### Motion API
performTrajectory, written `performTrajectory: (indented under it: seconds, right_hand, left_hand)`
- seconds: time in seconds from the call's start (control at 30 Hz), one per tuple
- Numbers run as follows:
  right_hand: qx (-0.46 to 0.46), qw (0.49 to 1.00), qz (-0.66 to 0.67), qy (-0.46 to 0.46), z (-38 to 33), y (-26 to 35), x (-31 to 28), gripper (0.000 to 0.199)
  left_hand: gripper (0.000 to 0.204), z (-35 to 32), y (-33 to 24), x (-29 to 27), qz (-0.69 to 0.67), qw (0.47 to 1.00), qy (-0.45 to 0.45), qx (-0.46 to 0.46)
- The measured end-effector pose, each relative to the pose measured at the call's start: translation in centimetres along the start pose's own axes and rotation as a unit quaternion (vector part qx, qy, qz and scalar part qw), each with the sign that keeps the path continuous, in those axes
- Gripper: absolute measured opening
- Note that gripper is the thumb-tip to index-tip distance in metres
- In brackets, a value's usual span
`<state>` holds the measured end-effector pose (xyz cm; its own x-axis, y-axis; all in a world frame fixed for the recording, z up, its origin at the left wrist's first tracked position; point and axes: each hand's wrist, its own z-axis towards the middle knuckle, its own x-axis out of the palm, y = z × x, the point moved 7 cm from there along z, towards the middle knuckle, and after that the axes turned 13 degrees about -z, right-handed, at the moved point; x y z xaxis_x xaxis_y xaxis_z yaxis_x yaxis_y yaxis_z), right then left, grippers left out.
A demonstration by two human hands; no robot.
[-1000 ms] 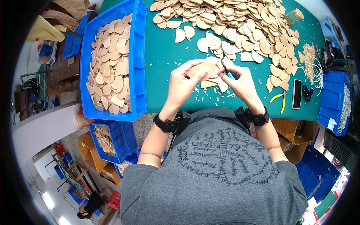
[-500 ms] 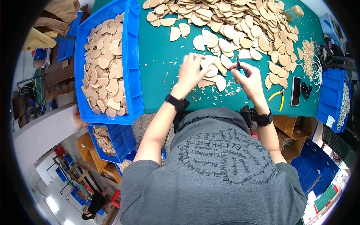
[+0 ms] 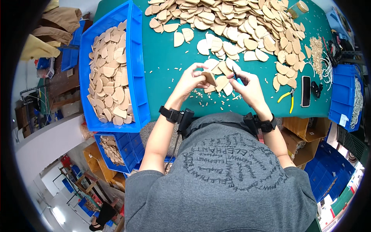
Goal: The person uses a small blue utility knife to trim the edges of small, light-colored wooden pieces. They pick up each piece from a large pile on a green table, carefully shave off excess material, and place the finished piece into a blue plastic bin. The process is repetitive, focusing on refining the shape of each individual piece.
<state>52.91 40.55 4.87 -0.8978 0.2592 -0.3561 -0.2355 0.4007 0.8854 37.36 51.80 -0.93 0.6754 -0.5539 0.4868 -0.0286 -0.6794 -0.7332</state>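
Between the fingers and thumb of my left hand [image 3: 189, 82] is a tan half-round board piece [image 3: 209, 78], tilted up off the table. My right hand [image 3: 250, 89] is closed around a small blue-handled tool [image 3: 239, 81] with a thin dark tip; its exact kind is hard to make out. The tip points away from me, a little right of the held piece. Several similar loose pieces [image 3: 222, 82] lie on the green table [image 3: 166, 89] just beyond and between my hands. Small tan scraps [image 3: 210, 101] are scattered below them.
A large heap of tan pieces [image 3: 228, 19] covers the far side. At left stands a blue crate [image 3: 138, 69] full of such pieces. To the right lie yellow-handled pliers [image 3: 291, 103], a phone [image 3: 305, 91], a scrap pile [image 3: 316, 58] and a blue bin [image 3: 342, 91] with white cords.
My left hand, open over the loose pieces before, has come back toward me and now grips one piece. My right hand has shifted slightly left and nearer with the tool.
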Motion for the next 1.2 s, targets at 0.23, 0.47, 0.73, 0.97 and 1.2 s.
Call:
performTrajectory:
  seconds: [0.23,0.47,0.73,0.97,1.2]
  right_hand:
    - [-0.026,0.999,-0.031,0.030,-1.1,2.7,0.5,0.018]
    - [-0.075,0.995,-0.048,0.037,-2.1,4.5,1.0,0.024]
    - [-0.101,0.994,-0.036,0.016,-1.8,4.9,1.8,0.023]
    - [-0.044,0.998,0.004,0.033,-1.7,5.0,2.0,0.018]
    - [-0.033,0.998,0.018,0.044,-1.5,4.9,2.1,0.018]
  left_hand:
    - [0.033,-3.8,-2.6,3.6,-0.102,0.994,-0.019,0.040]
    - [0.036,-6.0,-4.6,5.5,-0.147,0.977,-0.072,0.140]
    - [0.034,-6.7,-5.4,6.5,-0.153,0.963,-0.086,0.203]
    - [0.034,-7.1,-5.7,6.9,-0.146,0.959,-0.094,0.224]
    - [0.035,-7.4,-6.0,6.9,-0.115,0.953,-0.122,0.254]
